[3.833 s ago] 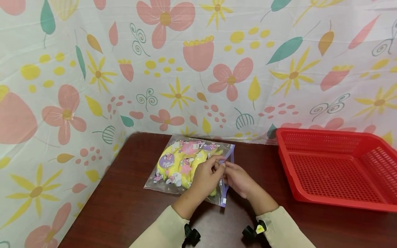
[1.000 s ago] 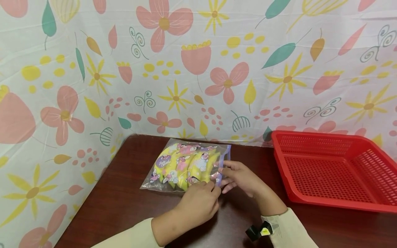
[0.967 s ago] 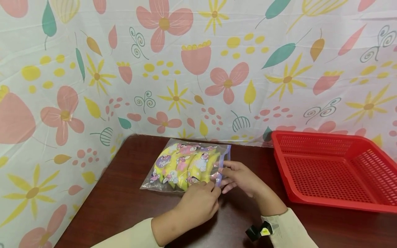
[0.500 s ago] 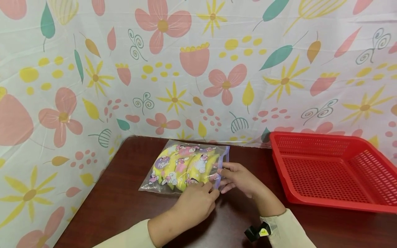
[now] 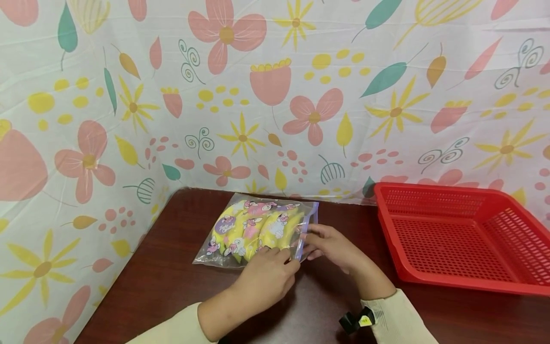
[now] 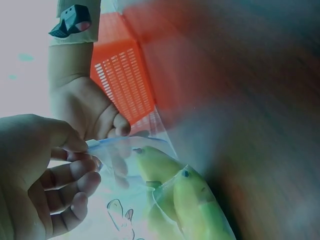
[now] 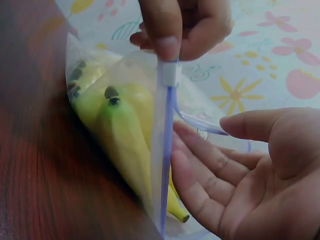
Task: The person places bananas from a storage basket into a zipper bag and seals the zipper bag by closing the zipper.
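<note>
A clear zip bag (image 5: 206,255) printed with cartoon figures and edged in purple lies on the table with several yellow bananas (image 5: 275,231) inside. My left hand (image 5: 267,277) is at the near end of its mouth, thumb and fingertips pinching the white slider (image 7: 171,75). My right hand (image 5: 333,246) is at the middle of the purple zip strip (image 7: 167,145), thumb at one edge and fingers inside the mouth, fingertips against the other. In the right wrist view the two edges stand apart beyond the slider. Banana tips (image 6: 139,151) show through the plastic in the left wrist view.
A red perforated plastic basket (image 5: 397,248) stands on the right of the dark wooden table (image 5: 159,272). Behind and to the left hangs a white cloth with flowers and leaves (image 5: 275,143). A small black wrist camera (image 5: 350,322) is strapped by the right sleeve.
Earlier both hands were together midway along the zip; the left hand has since moved to its near end. Over the last second it shifts slightly left, while the right hand keeps its place.
</note>
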Action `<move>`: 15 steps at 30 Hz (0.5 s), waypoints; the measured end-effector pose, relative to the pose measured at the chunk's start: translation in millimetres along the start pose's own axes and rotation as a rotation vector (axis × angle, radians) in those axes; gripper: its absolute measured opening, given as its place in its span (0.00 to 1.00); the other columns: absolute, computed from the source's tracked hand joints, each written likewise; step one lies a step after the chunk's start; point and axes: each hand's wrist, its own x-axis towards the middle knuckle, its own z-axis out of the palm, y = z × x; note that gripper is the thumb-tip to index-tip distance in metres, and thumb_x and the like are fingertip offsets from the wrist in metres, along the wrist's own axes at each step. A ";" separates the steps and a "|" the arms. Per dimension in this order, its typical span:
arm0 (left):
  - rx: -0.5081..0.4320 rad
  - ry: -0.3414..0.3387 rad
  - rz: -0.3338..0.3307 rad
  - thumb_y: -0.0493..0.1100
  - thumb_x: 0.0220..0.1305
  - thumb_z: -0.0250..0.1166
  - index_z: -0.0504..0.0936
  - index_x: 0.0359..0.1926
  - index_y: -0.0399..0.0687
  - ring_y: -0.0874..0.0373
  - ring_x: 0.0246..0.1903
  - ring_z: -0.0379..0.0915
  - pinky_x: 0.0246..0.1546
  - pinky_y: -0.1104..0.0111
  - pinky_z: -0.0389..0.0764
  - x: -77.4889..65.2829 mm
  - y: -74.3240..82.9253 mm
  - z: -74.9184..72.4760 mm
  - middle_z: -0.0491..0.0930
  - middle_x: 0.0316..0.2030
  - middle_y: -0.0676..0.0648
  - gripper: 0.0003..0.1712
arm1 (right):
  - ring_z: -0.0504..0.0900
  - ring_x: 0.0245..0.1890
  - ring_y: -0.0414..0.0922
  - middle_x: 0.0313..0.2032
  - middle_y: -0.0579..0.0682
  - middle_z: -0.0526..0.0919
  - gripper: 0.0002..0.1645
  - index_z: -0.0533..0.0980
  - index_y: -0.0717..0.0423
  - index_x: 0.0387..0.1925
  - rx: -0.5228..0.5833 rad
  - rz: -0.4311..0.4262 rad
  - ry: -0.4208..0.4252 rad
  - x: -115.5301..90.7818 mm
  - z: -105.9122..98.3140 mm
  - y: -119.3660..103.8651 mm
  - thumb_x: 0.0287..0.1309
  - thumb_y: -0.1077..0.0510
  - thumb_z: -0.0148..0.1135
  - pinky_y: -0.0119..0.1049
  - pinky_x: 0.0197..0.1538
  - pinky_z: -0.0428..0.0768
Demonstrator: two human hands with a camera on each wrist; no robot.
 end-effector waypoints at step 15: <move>-0.089 0.147 -0.024 0.47 0.54 0.66 0.79 0.32 0.57 0.61 0.24 0.73 0.25 0.69 0.71 -5.7 -12.2 -7.5 0.70 0.25 0.56 0.05 | 0.73 0.33 0.46 0.38 0.59 0.75 0.15 0.77 0.55 0.52 -0.336 -0.013 0.376 7.8 -9.6 11.5 0.69 0.58 0.50 0.35 0.36 0.75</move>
